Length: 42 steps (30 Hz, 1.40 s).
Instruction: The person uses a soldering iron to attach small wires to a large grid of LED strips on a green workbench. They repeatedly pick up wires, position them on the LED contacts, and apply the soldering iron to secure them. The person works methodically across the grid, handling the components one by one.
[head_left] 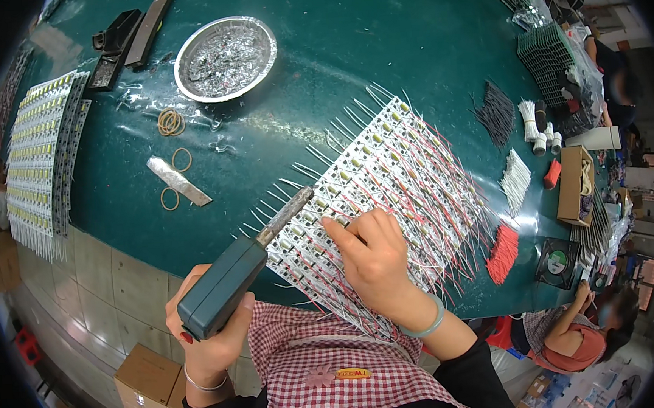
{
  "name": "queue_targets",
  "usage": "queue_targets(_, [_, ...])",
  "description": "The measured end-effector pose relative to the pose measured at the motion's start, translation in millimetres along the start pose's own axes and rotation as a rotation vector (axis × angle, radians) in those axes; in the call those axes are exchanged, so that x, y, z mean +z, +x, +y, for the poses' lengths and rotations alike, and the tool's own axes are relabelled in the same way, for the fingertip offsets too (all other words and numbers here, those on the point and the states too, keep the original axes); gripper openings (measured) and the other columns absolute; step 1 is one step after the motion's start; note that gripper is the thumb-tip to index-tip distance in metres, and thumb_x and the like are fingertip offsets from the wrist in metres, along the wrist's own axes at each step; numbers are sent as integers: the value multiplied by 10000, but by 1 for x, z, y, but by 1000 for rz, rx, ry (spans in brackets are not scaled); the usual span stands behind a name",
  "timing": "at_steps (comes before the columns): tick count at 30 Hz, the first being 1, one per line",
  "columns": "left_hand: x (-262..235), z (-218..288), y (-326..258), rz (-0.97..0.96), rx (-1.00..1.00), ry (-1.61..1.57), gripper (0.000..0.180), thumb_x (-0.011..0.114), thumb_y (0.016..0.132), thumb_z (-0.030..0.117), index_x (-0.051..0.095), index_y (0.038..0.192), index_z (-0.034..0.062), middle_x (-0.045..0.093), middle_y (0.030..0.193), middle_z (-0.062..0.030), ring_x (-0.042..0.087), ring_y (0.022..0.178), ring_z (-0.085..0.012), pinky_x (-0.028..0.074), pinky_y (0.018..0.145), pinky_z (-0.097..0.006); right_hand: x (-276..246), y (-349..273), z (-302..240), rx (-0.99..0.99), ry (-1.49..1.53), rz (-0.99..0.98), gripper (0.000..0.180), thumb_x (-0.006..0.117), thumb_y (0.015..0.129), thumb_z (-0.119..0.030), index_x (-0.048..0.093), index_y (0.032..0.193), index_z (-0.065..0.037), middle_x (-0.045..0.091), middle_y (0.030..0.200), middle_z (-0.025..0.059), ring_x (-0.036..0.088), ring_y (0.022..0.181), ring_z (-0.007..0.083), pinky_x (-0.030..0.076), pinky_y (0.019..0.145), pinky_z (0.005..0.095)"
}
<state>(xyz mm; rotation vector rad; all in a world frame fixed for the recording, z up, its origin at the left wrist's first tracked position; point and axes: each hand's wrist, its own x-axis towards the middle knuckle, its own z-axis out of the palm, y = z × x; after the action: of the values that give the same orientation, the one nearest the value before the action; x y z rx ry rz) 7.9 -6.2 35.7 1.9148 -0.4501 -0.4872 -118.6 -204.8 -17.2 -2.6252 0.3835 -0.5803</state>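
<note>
My left hand [214,352] is wrapped round a dark green soldering gun [223,287]. Its metal barrel [286,214] slants up over the left edge of a panel of small white circuit boards [372,144]. Rows of yellowish parts cover this panel, and thin white and red wires stick out along it. Over the lower left part of the panel, my right hand [376,261] is closed, its fingertips pinched close to the boards, near the barrel. Whatever lies between those fingertips is too small to make out.
A round metal bowl [227,59] stands on the green table, with rubber bands [171,122] and a flat metal strip [178,181] nearer. Black [496,112], white [516,181] and red wire bundles [503,254] lie right. More board panels [45,159] stand left. A co-worker [571,331] sits lower right.
</note>
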Motion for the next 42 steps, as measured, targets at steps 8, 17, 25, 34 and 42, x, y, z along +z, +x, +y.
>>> queue_targets(8, [1, -6, 0, 19, 117, -5, 264, 742, 652, -34, 680, 905, -80, 675, 879, -153, 651, 725, -201, 504, 636, -286, 1, 1, 1, 38, 46, 128, 272, 715, 721, 21, 701, 984, -44, 504, 729, 44, 536, 724, 228, 394, 620, 358])
queue_targets(17, [3, -7, 1, -32, 207, 64, 222, 753, 655, -24, 693, 867, -59, 684, 858, -142, 655, 698, -197, 502, 618, -283, 2, 5, 2, 62, 69, 134, 298, 715, 704, 104, 688, 959, -46, 509, 699, 64, 514, 673, 245, 410, 587, 365])
queue_targets(25, [5, -4, 1, -59, 179, 24, 212, 764, 655, -13, 698, 856, -40, 683, 844, -131, 661, 714, -209, 508, 627, -292, 8, 2, 5, 81, 71, 127, 220, 699, 754, 35, 680, 953, -56, 470, 731, 57, 512, 695, 242, 389, 613, 372])
queue_targets(34, [6, -6, 2, -97, 193, 76, 185, 760, 633, -20, 674, 795, -39, 655, 781, -128, 631, 664, -216, 491, 601, -297, 9, 2, 5, 89, 55, 119, 227, 704, 741, 30, 667, 949, -52, 466, 740, 60, 514, 705, 246, 392, 620, 376])
queue_targets(42, [3, -4, 2, -68, 297, 143, 190, 756, 638, -20, 677, 807, -51, 650, 767, -134, 624, 647, -214, 480, 585, -288, 8, 2, 5, 92, 50, 114, 224, 704, 748, 26, 658, 951, -58, 463, 743, 61, 514, 707, 247, 394, 625, 375])
